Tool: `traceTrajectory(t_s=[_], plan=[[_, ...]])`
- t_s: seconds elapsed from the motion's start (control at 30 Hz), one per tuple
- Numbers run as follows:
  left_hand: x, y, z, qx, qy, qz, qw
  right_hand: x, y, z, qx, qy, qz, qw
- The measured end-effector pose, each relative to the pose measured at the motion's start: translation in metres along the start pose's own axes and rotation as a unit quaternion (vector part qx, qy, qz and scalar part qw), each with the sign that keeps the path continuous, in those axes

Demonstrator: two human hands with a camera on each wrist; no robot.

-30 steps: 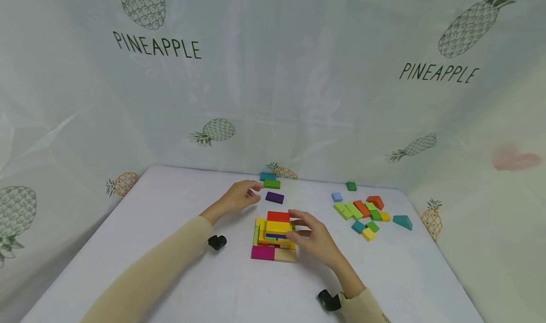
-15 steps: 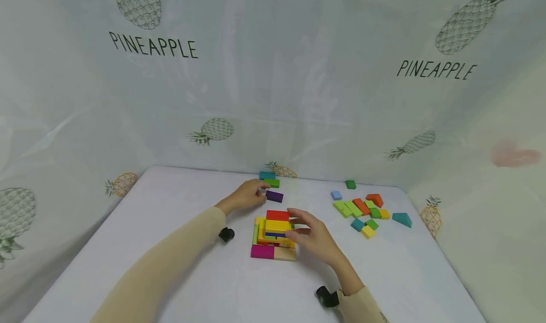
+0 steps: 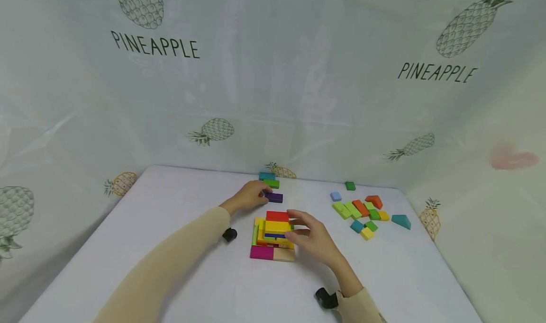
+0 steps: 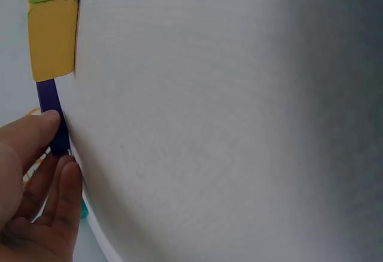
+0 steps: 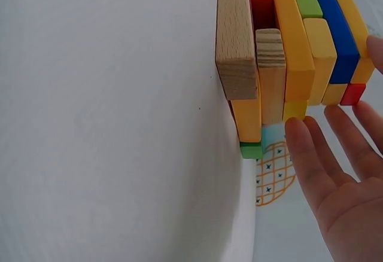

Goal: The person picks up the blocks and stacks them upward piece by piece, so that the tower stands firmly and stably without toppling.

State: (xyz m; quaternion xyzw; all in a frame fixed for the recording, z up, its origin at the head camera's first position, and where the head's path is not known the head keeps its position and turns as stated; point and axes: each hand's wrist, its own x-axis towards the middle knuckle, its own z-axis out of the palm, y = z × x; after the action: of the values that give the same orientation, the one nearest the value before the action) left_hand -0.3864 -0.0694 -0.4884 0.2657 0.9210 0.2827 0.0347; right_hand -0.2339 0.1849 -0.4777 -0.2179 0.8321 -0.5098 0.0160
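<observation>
My left hand (image 3: 249, 196) pinches one end of a small purple block (image 3: 275, 198) behind the stack. In the left wrist view its thumb lies on the purple block (image 4: 52, 94), with the other fingers at the far side. A stepped stack of coloured wooden blocks (image 3: 277, 227) stands at mid-table, topped by yellow and red blocks. Beside the stack's right side, my right hand (image 3: 314, 235) has its fingers spread and relaxed. The right wrist view shows its thumb at the top yellow block (image 5: 353, 29) and fingertips right at the stack's side.
Green (image 3: 271, 183) and teal (image 3: 267, 176) blocks lie at the table's back edge. Several loose blocks are scattered to the right, among them a red-orange block (image 3: 360, 208), a teal wedge (image 3: 401, 221) and a light blue cube (image 3: 336, 196). A pineapple-print curtain (image 3: 273, 76) hangs behind.
My left hand has moved right to the purple block and taken hold of its end; the block has turned slightly. The right hand has stayed beside the stack.
</observation>
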Motion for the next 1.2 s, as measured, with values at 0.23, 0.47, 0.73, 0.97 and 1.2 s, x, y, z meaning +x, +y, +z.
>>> traceTrajectory(t_s=[0.23,0.47,0.73,0.97,1.2], plan=[[-0.001,-0.001,0.002,0.008,0.003,-0.011,0.9999,0.0,0.003,0.0,-0.003,0.006,0.004,1.0],[-0.002,-0.005,0.0,-0.006,0.006,-0.017,0.9998,-0.001,0.002,0.0,-0.003,0.009,0.005,0.9999],[-0.011,-0.008,-0.01,-0.019,0.013,-0.01,0.9997,0.0,0.002,-0.001,-0.004,0.009,0.007,0.9999],[-0.032,0.012,-0.033,-0.042,0.026,0.025,0.9985,0.0,0.002,-0.002,0.005,0.006,-0.001,1.0],[-0.062,0.042,-0.049,-0.065,0.028,0.068,0.9952,-0.001,0.003,-0.003,0.009,0.001,-0.003,1.0]])
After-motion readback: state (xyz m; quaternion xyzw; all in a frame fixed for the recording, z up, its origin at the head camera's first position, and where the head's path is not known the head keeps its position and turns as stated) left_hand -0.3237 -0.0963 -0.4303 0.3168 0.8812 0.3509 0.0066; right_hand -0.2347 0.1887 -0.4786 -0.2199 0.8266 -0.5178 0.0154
